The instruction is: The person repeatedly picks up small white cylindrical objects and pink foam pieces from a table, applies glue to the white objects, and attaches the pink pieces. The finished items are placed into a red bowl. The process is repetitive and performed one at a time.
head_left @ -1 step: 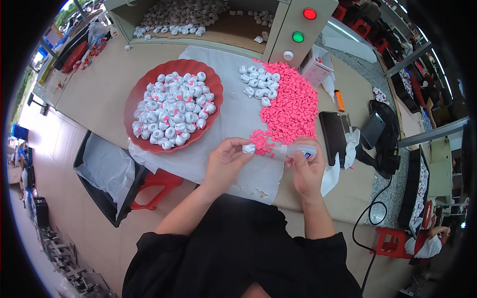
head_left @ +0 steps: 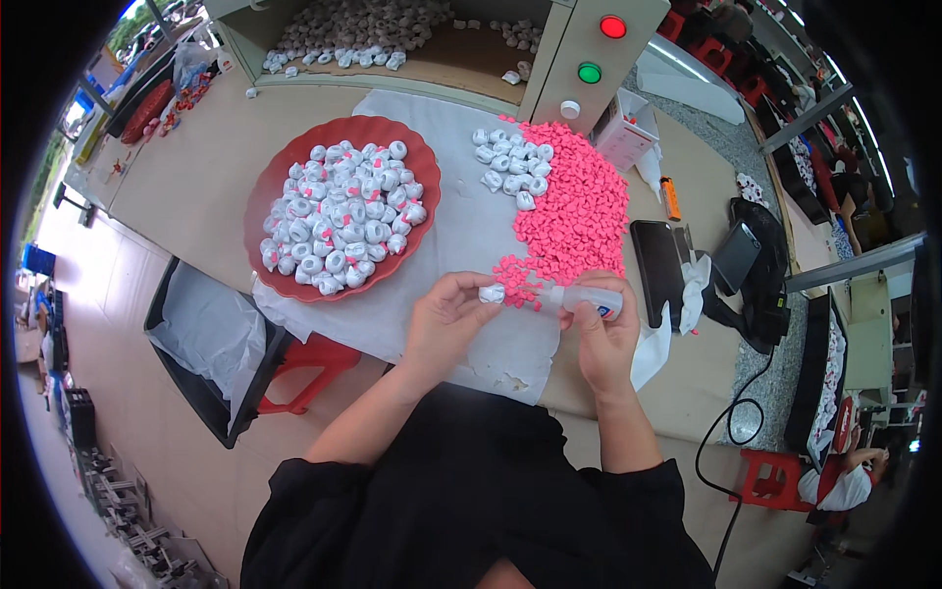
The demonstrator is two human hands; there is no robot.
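The left hand [head_left: 446,319] pinches a small white piece [head_left: 492,293] in its fingers. At its 3 o'clock, the right hand [head_left: 603,334] grips a small squeeze bottle [head_left: 581,299], long axis horizontal, nozzle toward the piece, above the bench [head_left: 196,187].

A glossy red plastic tray [head_left: 263,201] holds smooth white plastic pieces [head_left: 339,221], beside a heap of matt pink pellets [head_left: 579,211] on a creased white paper sheet [head_left: 461,226] over the smooth, matt tan counter [head_left: 186,167], near a glossy black phone [head_left: 655,257].
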